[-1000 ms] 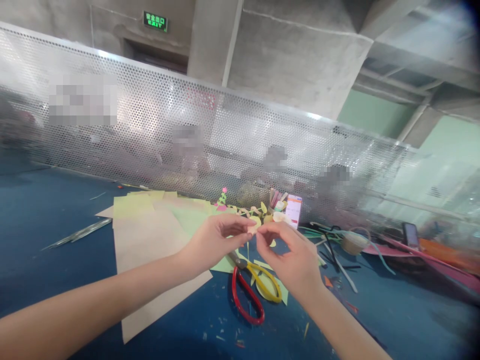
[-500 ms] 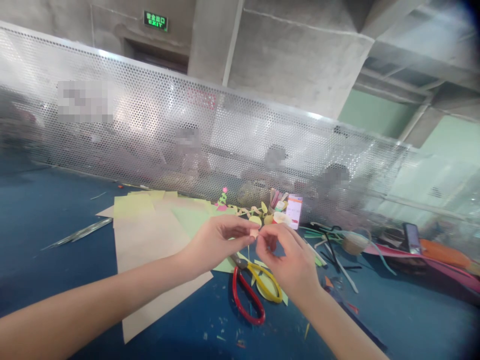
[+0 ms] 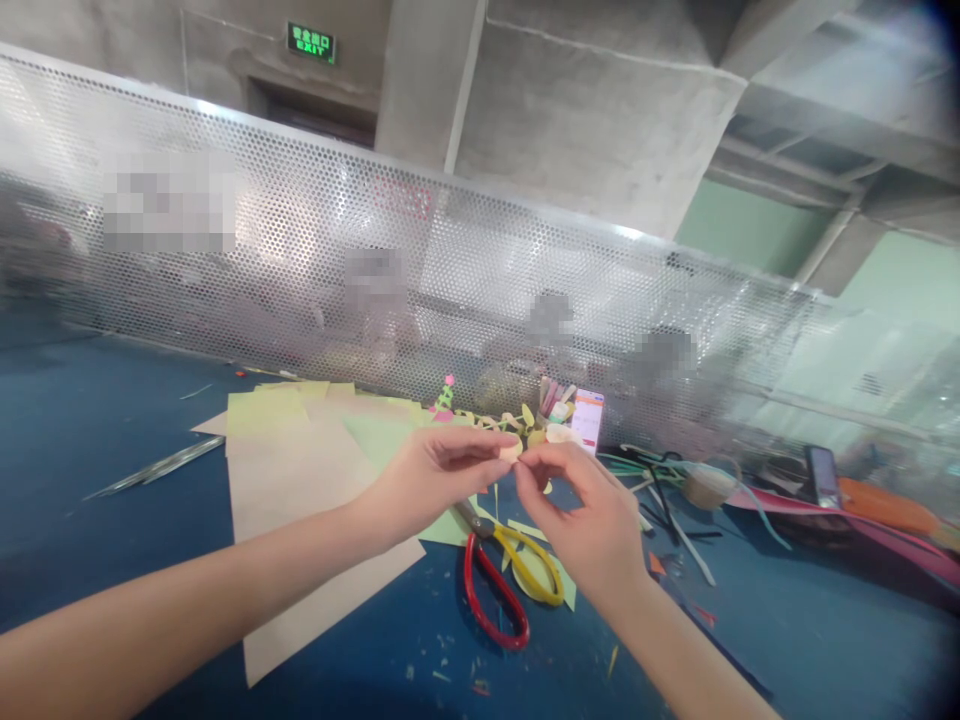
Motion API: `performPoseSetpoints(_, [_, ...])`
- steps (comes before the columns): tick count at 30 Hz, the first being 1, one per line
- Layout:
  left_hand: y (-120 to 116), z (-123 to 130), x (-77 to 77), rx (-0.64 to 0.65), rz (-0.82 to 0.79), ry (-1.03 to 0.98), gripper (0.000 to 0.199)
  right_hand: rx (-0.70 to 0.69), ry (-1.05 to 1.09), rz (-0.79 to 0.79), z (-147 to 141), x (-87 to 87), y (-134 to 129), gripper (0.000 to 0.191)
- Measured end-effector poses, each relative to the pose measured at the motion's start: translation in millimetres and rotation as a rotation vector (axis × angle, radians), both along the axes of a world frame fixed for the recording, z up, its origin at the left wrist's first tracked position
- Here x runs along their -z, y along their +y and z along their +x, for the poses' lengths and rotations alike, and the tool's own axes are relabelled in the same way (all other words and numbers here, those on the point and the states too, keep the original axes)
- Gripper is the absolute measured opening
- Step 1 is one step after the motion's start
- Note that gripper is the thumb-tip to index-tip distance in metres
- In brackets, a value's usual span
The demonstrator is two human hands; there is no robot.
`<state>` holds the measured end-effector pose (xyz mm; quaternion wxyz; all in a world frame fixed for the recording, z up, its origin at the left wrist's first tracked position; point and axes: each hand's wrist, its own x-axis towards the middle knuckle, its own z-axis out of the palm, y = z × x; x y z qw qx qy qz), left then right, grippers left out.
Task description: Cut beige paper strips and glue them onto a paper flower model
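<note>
My left hand (image 3: 439,480) pinches a small pale piece of paper (image 3: 511,453) between thumb and fingertips, above the middle of the table. My right hand (image 3: 585,500) meets it from the other side, thumb and index fingertip closed at the piece's edge; its other fingers are curled and partly hidden. Just below the hands lie scissors (image 3: 484,530) with one red and one yellow handle, their blades partly covered by my left hand. Large cream paper (image 3: 300,530) and green sheets (image 3: 367,430) spread out under and beyond my left forearm.
A perforated metal screen (image 3: 300,240) crosses the table (image 3: 112,430), with blurred people behind it. A lit phone (image 3: 589,415) leans behind my right hand. Pipe cleaners (image 3: 694,550), a tape roll (image 3: 709,485) and a second phone (image 3: 823,475) lie right. Tweezers (image 3: 161,467) lie left.
The pale piece has turned between my fingertips and shows a broader face. My right thumb and index have straightened somewhat from a more curled pose. My left hand has barely moved.
</note>
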<state>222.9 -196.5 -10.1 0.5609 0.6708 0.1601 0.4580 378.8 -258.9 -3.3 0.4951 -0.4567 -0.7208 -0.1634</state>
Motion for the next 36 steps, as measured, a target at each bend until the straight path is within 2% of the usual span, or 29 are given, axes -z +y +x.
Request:
performPoseSetpoints(10, [2,2,0.3,-0.011,-0.008,0.035,0.026,0.023,-0.051,0.112,-3,1.8,1,0.007])
performPoseSetpoints(18, [4,3,5.7,0.047,0.014,-0.012,0.024,-0.022,-0.063,0.090,-3,3.3,1,0.011])
performPoseSetpoints(25, [8,-1,0.5,0.026,0.077,0.050,0.037,-0.065,0.009,-0.091,9,-0.5,5,0.008])
performPoseSetpoints(31, [11,2,5.5,0.033,0.182,0.080,0.014,-0.075,-0.005,-0.118,12,-0.3,6,0.008])
performPoseSetpoints(36, [10,2,2.9,0.022,0.135,0.097,0.015,-0.087,-0.023,-0.087,11,0.4,6,0.010])
